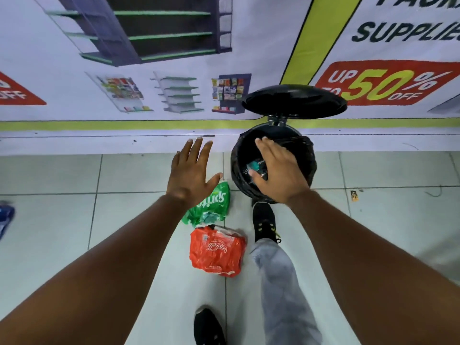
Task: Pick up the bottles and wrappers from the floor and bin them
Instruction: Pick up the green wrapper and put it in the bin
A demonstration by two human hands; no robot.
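A: We're looking straight down, and the round black pedal bin point(273, 168) with its black plastic liner stands against the wall, its black lid point(293, 102) tipped up behind it.

B: The right hand point(278, 175) hangs palm down over the bin's mouth, fingers stretched out and close together, thumb out to the side. It holds nothing that I can make out.

A: Under that hand there's something teal and clear lying inside the liner point(255, 168), too far hidden to name.

B: The left hand point(191, 173) is spread flat in the air to the left of the bin, all 5 fingers apart, empty.

A: On the pale grey floor tiles point(49, 220), 2 wrappers lie just left of the bin. The crumpled green Sprite plastic wrapper point(211, 205) sits partly under the left wrist, close to the bin's base.

B: The crumpled red Coca-Cola plastic wrapper point(216, 250) lies just below it, nearly touching it.

A: A black shoe point(263, 220) is planted on the pedal at the bin's foot, grey trouser leg point(281, 282) above it. The other black shoe point(207, 327) stands at the bottom edge.

B: At the far left edge there's something blue point(6, 215), blurred. A printed shelving banner point(149, 70) with "50% OFF" covers the wall.
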